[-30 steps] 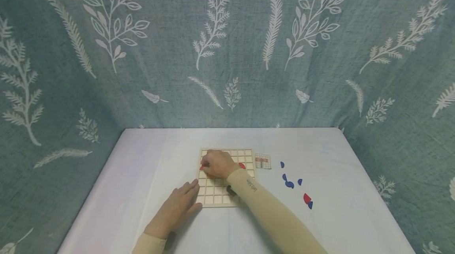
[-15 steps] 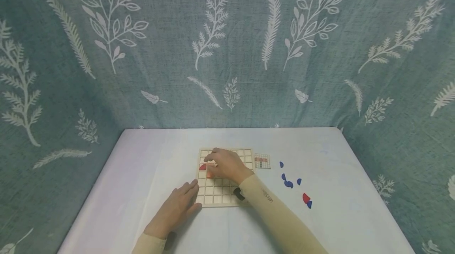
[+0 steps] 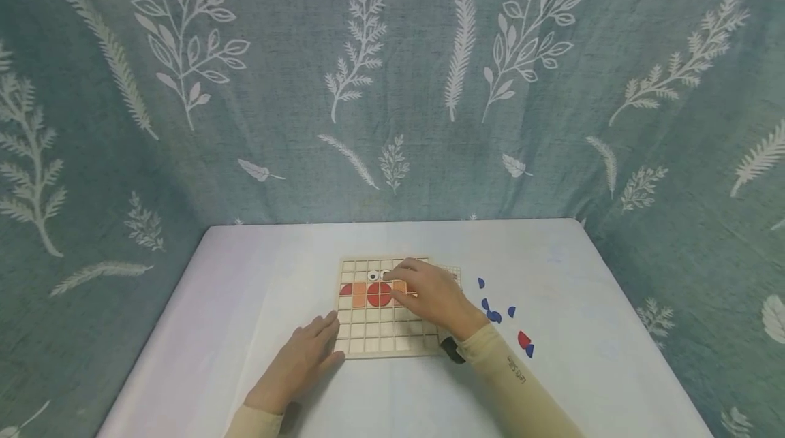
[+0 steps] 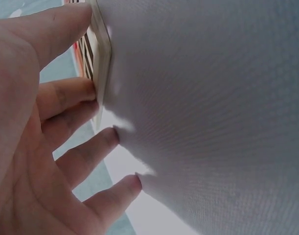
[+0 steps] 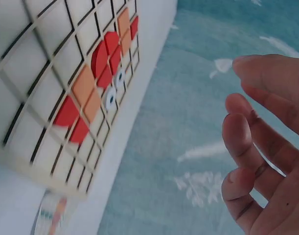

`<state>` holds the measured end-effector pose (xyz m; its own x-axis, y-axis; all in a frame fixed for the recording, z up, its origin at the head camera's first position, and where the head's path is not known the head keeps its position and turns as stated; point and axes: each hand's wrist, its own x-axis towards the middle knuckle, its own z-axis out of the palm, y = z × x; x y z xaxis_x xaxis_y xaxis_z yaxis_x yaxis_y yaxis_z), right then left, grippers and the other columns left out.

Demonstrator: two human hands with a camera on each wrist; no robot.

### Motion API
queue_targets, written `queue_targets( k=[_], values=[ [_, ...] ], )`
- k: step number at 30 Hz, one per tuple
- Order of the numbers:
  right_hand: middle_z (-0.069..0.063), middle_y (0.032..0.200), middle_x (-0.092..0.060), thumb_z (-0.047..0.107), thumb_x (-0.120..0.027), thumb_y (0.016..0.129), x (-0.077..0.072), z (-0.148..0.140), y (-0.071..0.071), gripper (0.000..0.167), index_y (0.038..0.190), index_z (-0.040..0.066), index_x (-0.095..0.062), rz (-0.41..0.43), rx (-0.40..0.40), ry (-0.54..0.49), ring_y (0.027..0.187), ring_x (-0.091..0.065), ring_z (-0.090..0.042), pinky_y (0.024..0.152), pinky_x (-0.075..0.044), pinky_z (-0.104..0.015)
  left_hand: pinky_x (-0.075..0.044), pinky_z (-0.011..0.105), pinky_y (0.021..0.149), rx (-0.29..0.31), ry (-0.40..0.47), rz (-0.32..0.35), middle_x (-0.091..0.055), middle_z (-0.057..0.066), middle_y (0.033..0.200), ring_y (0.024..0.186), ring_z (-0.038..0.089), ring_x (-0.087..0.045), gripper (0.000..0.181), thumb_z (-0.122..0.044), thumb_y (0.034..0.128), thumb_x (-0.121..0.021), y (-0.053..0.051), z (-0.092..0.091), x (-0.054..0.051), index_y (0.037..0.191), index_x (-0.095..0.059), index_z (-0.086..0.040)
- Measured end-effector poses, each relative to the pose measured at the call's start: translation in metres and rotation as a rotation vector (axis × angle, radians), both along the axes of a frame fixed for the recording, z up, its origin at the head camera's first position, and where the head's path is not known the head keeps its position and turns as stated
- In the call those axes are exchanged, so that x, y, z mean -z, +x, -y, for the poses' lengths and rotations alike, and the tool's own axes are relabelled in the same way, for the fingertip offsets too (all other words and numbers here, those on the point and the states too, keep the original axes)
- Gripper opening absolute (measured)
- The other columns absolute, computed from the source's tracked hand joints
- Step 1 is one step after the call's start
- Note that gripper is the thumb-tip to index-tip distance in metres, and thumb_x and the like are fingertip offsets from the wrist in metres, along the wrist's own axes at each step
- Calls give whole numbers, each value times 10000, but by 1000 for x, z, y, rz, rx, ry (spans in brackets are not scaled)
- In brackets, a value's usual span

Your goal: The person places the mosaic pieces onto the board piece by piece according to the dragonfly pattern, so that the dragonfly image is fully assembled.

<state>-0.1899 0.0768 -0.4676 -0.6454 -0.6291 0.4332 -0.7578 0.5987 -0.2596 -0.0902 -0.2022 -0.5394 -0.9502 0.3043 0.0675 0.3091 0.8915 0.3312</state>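
A wooden grid board point(image 3: 368, 330) lies on the white table. Red pieces form a circle point(image 3: 379, 294) near its middle, with orange squares point(image 3: 358, 295) beside it and a red piece point(image 3: 346, 289) at the left end. Two eye tiles point(image 5: 110, 98) sit beside the circle in the right wrist view, and more red pieces point(image 5: 67, 112) show there. My left hand point(image 3: 300, 360) rests against the board's left edge with fingers extended. Over the board's right half hovers my right hand point(image 3: 438, 296), fingers loosely bent and holding nothing. It hides part of the board in the head view.
Right of the board lie several blue pieces point(image 3: 494, 317) and a red piece point(image 3: 524, 339). A small pattern card point(image 3: 456, 272) is partly behind the right hand. A leaf-patterned curtain point(image 3: 294, 84) surrounds the table's back and sides.
My right hand has moved from the board's left end toward its right side, uncovering red, orange and eye pieces. The left hand has stayed at the edge.
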Motion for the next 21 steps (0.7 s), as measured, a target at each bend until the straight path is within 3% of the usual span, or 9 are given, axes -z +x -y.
queue_targets(
  k=[5, 11, 21],
  values=[
    [50, 1122, -690, 199, -787, 905, -4, -31, 10, 281, 1181, 207, -735, -64, -14, -59, 987, -668, -101, 799, -601, -276, -397, 630, 1102, -1, -4, 17, -481, 152, 1528, 1377, 416, -459, 605, -343, 960, -701, -2, 0, -1, 1424, -548, 13],
    [24, 1170, -695, 162, -827, 860, -1, -69, 22, 331, 1178, 196, -739, -102, 27, -45, 1041, -673, -131, 829, -607, -318, -396, 638, 1099, 0, 4, 17, -478, 158, 1528, 1377, 419, -457, 607, -339, 959, -702, -2, 1, 0, 1424, -546, 18],
    [53, 1131, -707, 75, -858, 809, 22, -140, 33, 336, 1112, 177, -755, -35, 83, -21, 1029, -671, -134, 824, -608, -351, -398, 635, 1099, 6, 10, 7, -484, 159, 1523, 1375, 420, -461, 605, -339, 956, -705, -1, 2, 1, 1418, -552, 21]
  ],
)
